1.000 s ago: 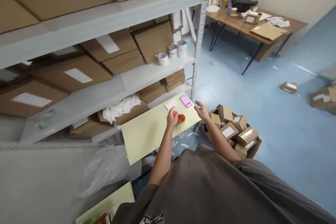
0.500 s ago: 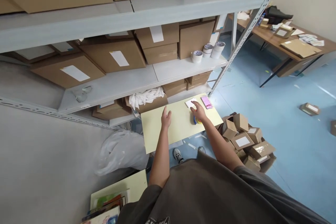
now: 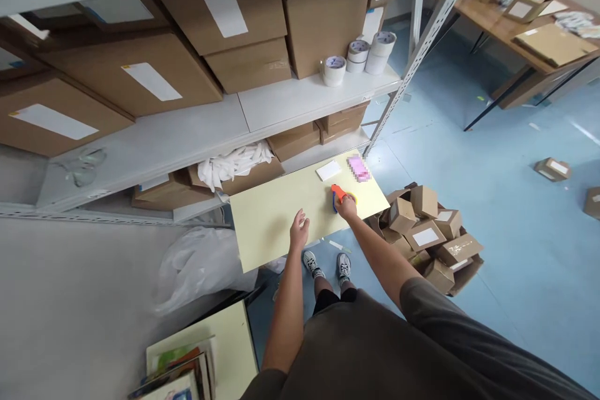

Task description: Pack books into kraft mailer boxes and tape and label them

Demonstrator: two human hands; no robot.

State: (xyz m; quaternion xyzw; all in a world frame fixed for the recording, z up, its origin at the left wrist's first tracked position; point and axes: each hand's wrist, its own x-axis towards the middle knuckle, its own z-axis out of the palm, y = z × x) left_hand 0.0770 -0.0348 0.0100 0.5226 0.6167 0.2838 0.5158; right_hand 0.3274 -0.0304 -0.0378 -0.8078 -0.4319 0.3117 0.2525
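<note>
My right hand (image 3: 347,207) is closed around an orange and blue tape dispenser (image 3: 337,191) with a yellow ring. It is at the right part of a pale yellow tabletop (image 3: 267,219), and my fingers cover much of it. My left hand (image 3: 299,231) is over the table's near edge, fingers apart, holding nothing. Beyond the dispenser lie a small white pad or box (image 3: 328,170) and a pink item (image 3: 358,169), blurred by pixels.
Shelving with cardboard boxes (image 3: 328,25) and white tape rolls (image 3: 334,71) rises behind the table. White cloth (image 3: 234,162) spills from a lower box. Small cartons (image 3: 425,236) fill a box at right. A plastic bag (image 3: 201,265) bulges at left, near a second table (image 3: 229,331).
My right hand has come down and closed on the tape dispenser. My left hand has drawn back toward the near edge. The view has tilted down, showing both shoes.
</note>
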